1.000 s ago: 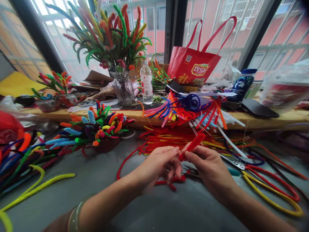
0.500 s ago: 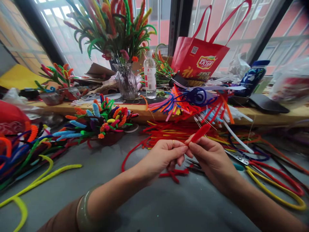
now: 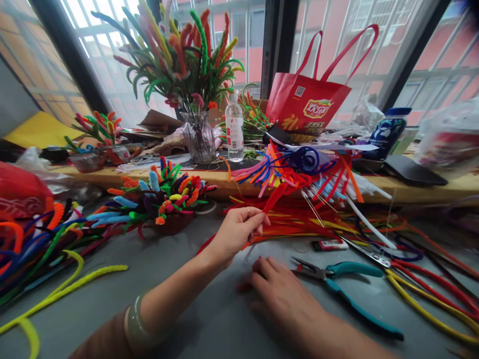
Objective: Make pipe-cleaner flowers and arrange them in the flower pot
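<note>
My left hand is closed in a pinch on the lower end of a red pipe cleaner piece, which points up and to the right. Low over the grey table, my right hand is blurred by motion, palm down. A smeared dark red bit shows by its fingertips; whether the fingers grip it I cannot tell. To the right of that hand lie teal-handled pliers, jaws pointing left. Behind both hands a pile of red and yellow pipe cleaners stretches along the table.
A lighter and scissors lie at the right. Pipe cleaner bundles spill over the wooden ledge. Left are a bowl of colourful stems and yellow-green strips. A bottle, glass vase and red bag stand behind.
My right hand has let go of the red piece and dropped down to the table. My left hand keeps the piece and has shifted slightly left. The pliers and lighter are now uncovered.
</note>
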Motion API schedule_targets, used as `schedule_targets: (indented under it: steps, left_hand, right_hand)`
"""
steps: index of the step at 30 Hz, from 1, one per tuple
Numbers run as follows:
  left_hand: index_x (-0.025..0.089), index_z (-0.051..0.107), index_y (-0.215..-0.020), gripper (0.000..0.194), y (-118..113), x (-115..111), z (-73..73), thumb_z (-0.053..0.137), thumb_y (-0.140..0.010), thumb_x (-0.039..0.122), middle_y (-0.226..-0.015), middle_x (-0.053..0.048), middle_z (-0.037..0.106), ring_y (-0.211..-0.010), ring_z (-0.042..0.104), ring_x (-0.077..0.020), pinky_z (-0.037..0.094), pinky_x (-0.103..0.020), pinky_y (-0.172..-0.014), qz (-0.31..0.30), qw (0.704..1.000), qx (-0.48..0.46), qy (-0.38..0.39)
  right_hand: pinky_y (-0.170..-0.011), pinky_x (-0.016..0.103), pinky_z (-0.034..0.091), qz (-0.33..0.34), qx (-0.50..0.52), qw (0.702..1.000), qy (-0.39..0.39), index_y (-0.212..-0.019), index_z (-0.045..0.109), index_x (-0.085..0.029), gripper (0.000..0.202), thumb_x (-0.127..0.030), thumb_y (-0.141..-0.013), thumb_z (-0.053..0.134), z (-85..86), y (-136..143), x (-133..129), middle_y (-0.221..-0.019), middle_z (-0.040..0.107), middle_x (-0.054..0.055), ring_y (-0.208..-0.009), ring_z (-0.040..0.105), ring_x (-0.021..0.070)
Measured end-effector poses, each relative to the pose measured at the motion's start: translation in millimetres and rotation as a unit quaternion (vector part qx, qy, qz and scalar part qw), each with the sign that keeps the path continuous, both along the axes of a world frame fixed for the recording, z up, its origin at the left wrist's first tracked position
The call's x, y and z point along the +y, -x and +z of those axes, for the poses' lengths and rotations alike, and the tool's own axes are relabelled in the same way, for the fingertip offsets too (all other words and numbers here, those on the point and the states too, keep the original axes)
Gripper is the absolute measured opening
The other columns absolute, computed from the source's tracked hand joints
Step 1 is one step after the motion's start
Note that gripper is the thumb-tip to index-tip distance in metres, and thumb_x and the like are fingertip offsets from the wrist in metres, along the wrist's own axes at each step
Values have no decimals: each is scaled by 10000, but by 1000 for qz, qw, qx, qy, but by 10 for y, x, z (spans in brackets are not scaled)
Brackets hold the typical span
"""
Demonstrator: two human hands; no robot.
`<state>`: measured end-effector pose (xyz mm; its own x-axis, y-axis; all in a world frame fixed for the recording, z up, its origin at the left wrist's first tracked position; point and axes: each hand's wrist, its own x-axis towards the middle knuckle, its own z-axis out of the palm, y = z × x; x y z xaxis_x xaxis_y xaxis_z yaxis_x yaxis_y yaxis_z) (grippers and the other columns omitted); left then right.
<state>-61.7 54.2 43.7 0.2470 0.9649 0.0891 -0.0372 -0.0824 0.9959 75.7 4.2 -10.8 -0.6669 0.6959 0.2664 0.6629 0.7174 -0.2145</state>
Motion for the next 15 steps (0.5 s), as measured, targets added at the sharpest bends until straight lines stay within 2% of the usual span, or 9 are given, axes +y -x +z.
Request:
schedule_targets:
  steps: [2,4,6,8,10,12,14,15]
  left_hand:
    - [123,599,-677,253,-4,33,-42,596,-732,369,-535,35,480,-482,382,-70,277,-197,-471,1,1000,5,-1]
    - [121,593,-675,256,-5,58,-79,587,-735,369,-536,35,482,-479,380,-69,279,-195,-471,7,1000,9,-2]
    - [118,592,-687,248,-2,77,-108,577,-744,359,-538,36,484,-475,374,-66,277,-193,-472,16,1000,14,-3]
    - [116,593,-702,236,-1,84,-125,571,-750,345,-540,36,487,-476,376,-66,281,-192,-476,21,1000,22,-3]
    - [120,588,-698,232,-12,75,-132,560,-755,343,-535,37,484,-471,377,-67,281,-192,-472,20,999,31,-3]
    - [127,579,-692,234,-36,50,-130,545,-763,348,-528,42,473,-456,367,-66,268,-192,-457,19,999,40,-3]
    - [129,577,-703,239,-68,16,-124,530,-777,351,-525,46,464,-444,345,-64,247,-193,-447,20,998,53,-6]
    - [129,579,-717,238,-83,-3,-120,523,-785,350,-527,46,463,-443,335,-65,237,-195,-446,21,998,59,-9]
  right_hand:
    - [-698,391,468,6,-41,998,-37,-745,642,-175,35,-143,-730,640,-72,73,-21,-802,653,84,-763,561,258]
    - [-756,410,455,30,-26,998,-45,-724,618,-175,73,-115,-760,595,-65,91,-30,-778,649,68,-759,559,241]
    - [-789,405,448,66,51,996,-23,-758,598,-178,89,-118,-800,546,44,56,-48,-779,647,54,-765,564,219]
    - [-735,335,470,79,199,975,57,-781,578,-196,114,-140,-844,501,239,-23,-69,-777,643,34,-754,577,184]
    - [-671,268,480,14,344,930,133,-840,569,-235,79,-188,-861,510,460,-128,-62,-797,644,8,-734,599,153]
    - [-605,247,474,-51,449,879,150,-906,564,-268,64,-246,-853,534,629,-241,-5,-795,650,-4,-699,607,149]
    - [-549,253,459,-98,467,865,153,-949,588,-267,115,-280,-841,548,699,-336,91,-763,653,3,-646,599,156]
    - [-524,257,445,-119,455,870,146,-931,606,-259,113,-288,-833,558,696,-371,142,-730,649,4,-610,586,157]
